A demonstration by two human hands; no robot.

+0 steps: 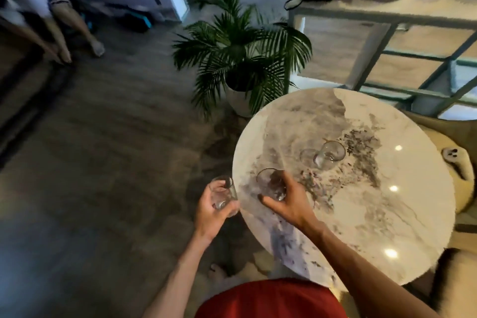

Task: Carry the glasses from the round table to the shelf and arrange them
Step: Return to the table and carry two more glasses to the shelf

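At the round marble table [387, 227], left hand [209, 214] clasps one clear tumbler [224, 192]; right hand [289, 201], a second tumbler [271, 183].

Left hand [209, 211] and right hand [287, 202] bare, forearms bare too; plain red garment [271, 299] at 6 o'clock, bottom edge.

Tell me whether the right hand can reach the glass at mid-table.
Likely not: nothing blocks the mid-table glass, but the right hand grips another glass, the left hand a third glass.
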